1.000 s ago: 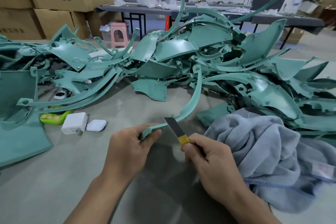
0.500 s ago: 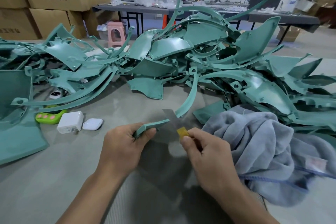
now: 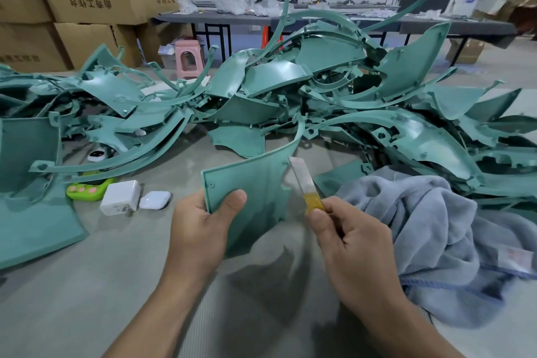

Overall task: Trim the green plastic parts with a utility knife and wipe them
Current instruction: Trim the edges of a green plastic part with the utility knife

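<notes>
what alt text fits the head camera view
A person's left hand grips a flat green plastic part while the right hand holds a utility knife at its right edge. Beyond lies a heap of green parts, with a grey towel at the right.

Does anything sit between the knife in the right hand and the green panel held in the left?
Nothing visible does. The utility knife in the right hand lays its blade at the right edge of the green panel, gripped by the left hand. The grey towel lies aside.
</notes>
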Action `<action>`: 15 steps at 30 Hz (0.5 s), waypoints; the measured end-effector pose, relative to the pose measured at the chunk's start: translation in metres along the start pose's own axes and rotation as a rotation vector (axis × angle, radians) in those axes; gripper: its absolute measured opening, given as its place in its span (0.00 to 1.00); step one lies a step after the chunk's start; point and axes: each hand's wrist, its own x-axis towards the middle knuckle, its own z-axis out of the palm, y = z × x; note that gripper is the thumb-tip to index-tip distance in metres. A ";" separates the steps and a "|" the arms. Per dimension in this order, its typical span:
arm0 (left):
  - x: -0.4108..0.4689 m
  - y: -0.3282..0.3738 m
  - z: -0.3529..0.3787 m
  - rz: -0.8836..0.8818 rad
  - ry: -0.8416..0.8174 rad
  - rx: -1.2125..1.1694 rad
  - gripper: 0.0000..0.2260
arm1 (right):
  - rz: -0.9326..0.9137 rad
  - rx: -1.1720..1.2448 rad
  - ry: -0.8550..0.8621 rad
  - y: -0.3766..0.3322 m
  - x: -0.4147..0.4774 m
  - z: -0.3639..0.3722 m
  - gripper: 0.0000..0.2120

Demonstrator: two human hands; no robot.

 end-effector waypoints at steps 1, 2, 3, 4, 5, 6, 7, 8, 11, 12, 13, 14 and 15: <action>0.000 0.002 0.000 -0.034 -0.013 -0.080 0.06 | 0.012 -0.003 0.013 0.001 0.001 -0.001 0.14; 0.001 0.004 0.000 -0.070 -0.038 -0.154 0.08 | 0.018 -0.001 0.028 0.001 0.002 -0.002 0.14; 0.001 0.005 0.000 -0.100 -0.075 -0.213 0.10 | 0.017 0.005 0.041 0.000 0.003 -0.003 0.13; 0.001 0.006 0.000 -0.134 -0.117 -0.255 0.12 | 0.012 0.018 0.049 -0.001 0.003 -0.004 0.13; 0.000 0.007 -0.001 -0.176 -0.155 -0.278 0.14 | 0.003 0.038 0.055 -0.002 0.002 -0.005 0.13; 0.000 0.006 -0.001 -0.223 -0.182 -0.285 0.15 | -0.011 0.058 0.059 -0.002 0.001 -0.006 0.12; -0.001 0.005 -0.001 -0.270 -0.202 -0.282 0.14 | -0.025 0.071 0.059 -0.003 -0.001 -0.007 0.12; -0.001 0.004 0.000 -0.307 -0.219 -0.264 0.14 | -0.037 0.076 0.053 -0.004 -0.002 -0.007 0.11; 0.000 0.001 0.002 -0.347 -0.263 -0.180 0.12 | -0.063 0.063 0.014 -0.007 -0.005 -0.005 0.11; 0.001 0.001 0.004 -0.347 -0.274 -0.168 0.11 | -0.066 0.052 0.006 -0.008 -0.006 -0.004 0.12; 0.001 0.000 0.005 -0.340 -0.281 -0.158 0.11 | -0.068 0.042 0.002 -0.010 -0.006 -0.003 0.12; 0.000 0.000 0.006 -0.325 -0.286 -0.146 0.10 | -0.070 0.033 0.001 -0.012 -0.006 -0.001 0.13; -0.001 -0.001 0.006 -0.306 -0.287 -0.129 0.10 | -0.076 0.016 0.001 -0.013 -0.006 0.000 0.13</action>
